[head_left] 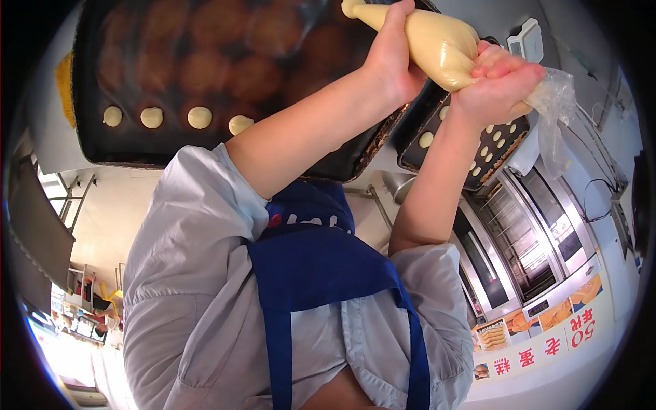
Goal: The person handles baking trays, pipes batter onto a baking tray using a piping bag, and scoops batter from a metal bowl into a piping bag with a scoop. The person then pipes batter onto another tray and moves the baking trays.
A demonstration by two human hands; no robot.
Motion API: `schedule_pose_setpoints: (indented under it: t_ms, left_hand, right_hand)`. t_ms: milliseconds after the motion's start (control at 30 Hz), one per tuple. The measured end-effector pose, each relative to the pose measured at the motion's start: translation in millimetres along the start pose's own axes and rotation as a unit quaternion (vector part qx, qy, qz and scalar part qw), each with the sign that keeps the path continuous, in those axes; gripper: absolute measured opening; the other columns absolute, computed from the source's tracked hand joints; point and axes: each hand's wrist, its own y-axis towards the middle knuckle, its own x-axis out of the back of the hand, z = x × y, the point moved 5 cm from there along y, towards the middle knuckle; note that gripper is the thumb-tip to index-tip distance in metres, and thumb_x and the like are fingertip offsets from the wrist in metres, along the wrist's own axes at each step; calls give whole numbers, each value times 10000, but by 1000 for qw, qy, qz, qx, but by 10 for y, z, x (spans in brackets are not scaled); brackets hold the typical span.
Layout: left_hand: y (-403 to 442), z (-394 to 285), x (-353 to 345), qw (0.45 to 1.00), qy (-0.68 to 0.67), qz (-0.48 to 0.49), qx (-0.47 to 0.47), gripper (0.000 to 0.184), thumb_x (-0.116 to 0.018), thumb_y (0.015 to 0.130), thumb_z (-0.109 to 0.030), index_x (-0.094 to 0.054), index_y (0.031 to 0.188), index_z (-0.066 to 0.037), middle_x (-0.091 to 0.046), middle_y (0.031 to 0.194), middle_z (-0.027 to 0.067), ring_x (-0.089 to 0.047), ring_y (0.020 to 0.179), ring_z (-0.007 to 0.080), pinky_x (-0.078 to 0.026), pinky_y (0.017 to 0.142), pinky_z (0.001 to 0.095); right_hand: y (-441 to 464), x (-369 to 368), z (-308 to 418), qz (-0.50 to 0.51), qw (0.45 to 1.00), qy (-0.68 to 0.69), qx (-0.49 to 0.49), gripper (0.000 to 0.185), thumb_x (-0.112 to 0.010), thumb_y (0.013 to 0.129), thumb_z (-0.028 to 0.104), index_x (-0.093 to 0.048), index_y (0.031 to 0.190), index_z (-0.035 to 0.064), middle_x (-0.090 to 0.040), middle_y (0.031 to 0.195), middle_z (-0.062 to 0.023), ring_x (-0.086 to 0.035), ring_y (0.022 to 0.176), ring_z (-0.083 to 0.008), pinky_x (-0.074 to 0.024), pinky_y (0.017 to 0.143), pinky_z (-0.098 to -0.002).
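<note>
My right hand (pixel 497 80) is closed round the gathered end of a piping bag (pixel 443 44) full of pale yellow batter, with loose clear plastic hanging past it. Against the bag's side, nearer the tip, rests my left hand (pixel 396 58), thumb along the bag and its other fingers mostly hidden. The bag's tip (pixel 352 8) points up and left over a large dark tray (pixel 171 147). Several round pale dollops, one of them a batter dollop (pixel 199 117), lie in a row along the tray's near side.
A smaller dark tray (pixel 410 158) with several rows of pale dollops sits to the right, partly behind my right forearm. A white scale-like device (pixel 526 42) is at the upper right. Metal oven doors (pixel 523 236) stand at the lower right. A person (pixel 101 329) is far off at lower left.
</note>
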Motion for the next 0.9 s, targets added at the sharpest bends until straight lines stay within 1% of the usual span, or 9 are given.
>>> schedule_pose_setpoints:
  t_ms: [167, 267, 333, 433, 500, 567, 700, 800, 900]
  left_hand:
    - [58, -94, -93, 998, -24, 17, 59, 538, -415, 914, -463, -480, 1202, -13, -563, 1176, 148, -521, 1116, 281, -377, 1002, 403]
    - [-87, -203, -212, 1000, 6, -16, 6, 495, -435, 916, -440, -487, 1178, -23, -572, 1151, 146, -530, 1101, 275, -387, 992, 399]
    - [-242, -361, -243, 993, 56, -36, -93, 477, -449, 915, -431, -483, 1171, -30, -574, 1136, 144, -534, 1092, 272, -391, 988, 397]
    - [-304, -507, -196, 996, 27, -5, -80, 499, -446, 913, -447, -473, 1185, -30, -575, 1131, 141, -534, 1092, 271, -387, 992, 392]
    - [-350, -586, -174, 995, 37, -10, -95, 513, -442, 912, -453, -473, 1190, -23, -568, 1150, 138, -531, 1097, 269, -385, 996, 387]
    - [-357, -641, -114, 996, 26, -24, -80, 526, -437, 911, -457, -473, 1197, -17, -561, 1169, 138, -526, 1107, 269, -383, 999, 388]
    - [-318, -661, -19, 998, -3, -5, -69, 529, -434, 911, -456, -478, 1200, -15, -554, 1184, 139, -520, 1117, 272, -379, 1003, 391]
    - [-266, -666, -6, 998, -50, 31, -8, 527, -441, 909, -455, -482, 1195, -14, -556, 1181, 141, -519, 1118, 274, -379, 1002, 395]
    - [-302, -734, -123, 997, -17, 73, 12, 514, -450, 907, -448, -488, 1183, -16, -558, 1172, 143, -523, 1108, 275, -382, 997, 400]
  right_hand:
    - [-32, -98, 98, -61, 996, -39, 46, 491, -320, 976, 392, -341, 561, 131, -369, 437, -2, -372, 374, -131, -460, 611, -341]
    - [-54, -153, 160, -69, 994, 59, 64, 496, -306, 976, 400, -323, 557, 136, -352, 427, -3, -352, 370, -131, -461, 612, -345]
    - [-61, -271, 170, 22, 992, 118, 40, 494, -293, 977, 401, -313, 558, 142, -334, 419, 0, -334, 368, -126, -454, 601, -349]
    - [-41, -494, 110, 38, 996, 83, 8, 518, -272, 955, 421, -309, 517, 145, -292, 408, -3, -263, 378, -137, -467, 646, -388]
    - [-42, -623, 79, 37, 996, 78, 8, 493, -302, 954, 391, -304, 528, 144, -283, 412, 3, -268, 378, -129, -445, 609, -354]
    - [-77, -721, 58, 79, 995, 52, 22, 473, -323, 979, 385, -347, 585, 124, -335, 434, 15, -343, 355, -103, -411, 520, -318]
    - [-123, -799, 110, 63, 998, 18, 10, 464, -339, 977, 382, -364, 599, 114, -334, 438, 15, -361, 358, -107, -417, 512, -316]
    - [-132, -863, 163, 50, 997, -35, 36, 465, -347, 974, 389, -364, 600, 114, -322, 430, 13, -367, 369, -116, -433, 538, -329]
    - [-190, -872, 244, -22, 995, -57, 84, 485, -323, 975, 411, -353, 591, 117, -314, 422, 9, -359, 384, -122, -443, 569, -334]
